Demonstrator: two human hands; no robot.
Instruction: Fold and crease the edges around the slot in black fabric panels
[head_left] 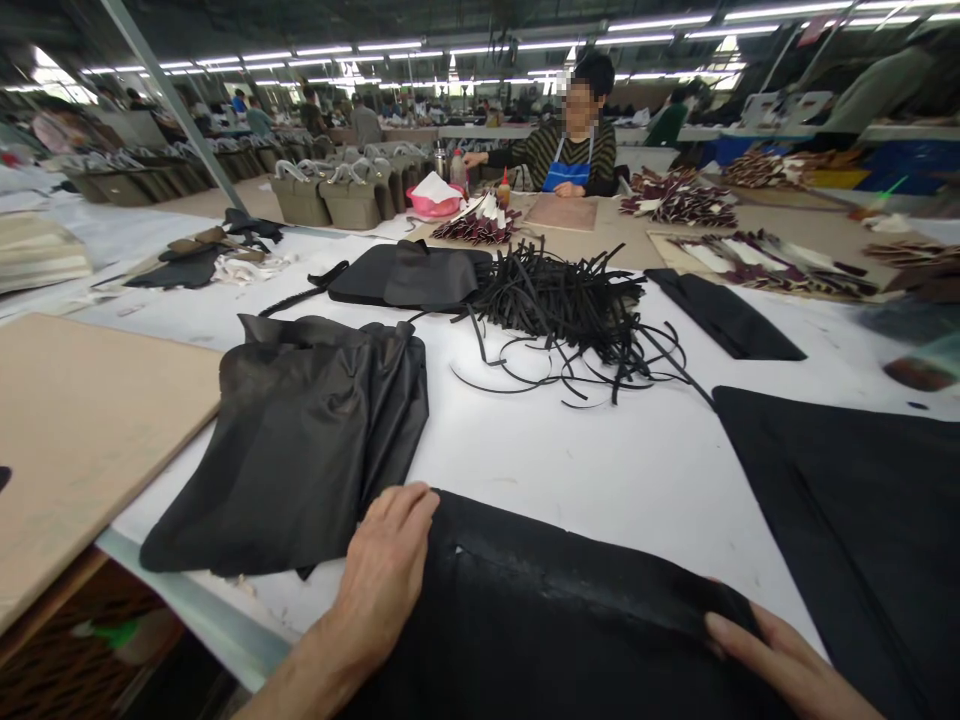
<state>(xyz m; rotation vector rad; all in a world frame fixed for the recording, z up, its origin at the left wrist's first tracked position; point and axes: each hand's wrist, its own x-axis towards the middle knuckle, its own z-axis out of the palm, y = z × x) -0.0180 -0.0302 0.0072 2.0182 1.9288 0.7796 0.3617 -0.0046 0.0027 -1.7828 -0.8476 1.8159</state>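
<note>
A large black leather-like panel [525, 620] lies in front of me on the white table, its far edge slightly raised and glossy. My left hand [394, 555] grips its far left corner with bent fingers. At the right end, my right hand [772, 650] pinches the same edge, thumb on top and the other fingers partly hidden behind it. Just left of my left hand rests a pile of creased black pieces [292, 440]. Another flat black panel [862, 520] lies to the right.
A heap of thin black strips [562, 295] sits mid-table beside stacked black pieces [409, 272]. A tan board [90, 420] juts in at left. Across the table, a person in a blue apron [568, 175] sits near olive bags [349, 200] and a pink bowl [435, 203].
</note>
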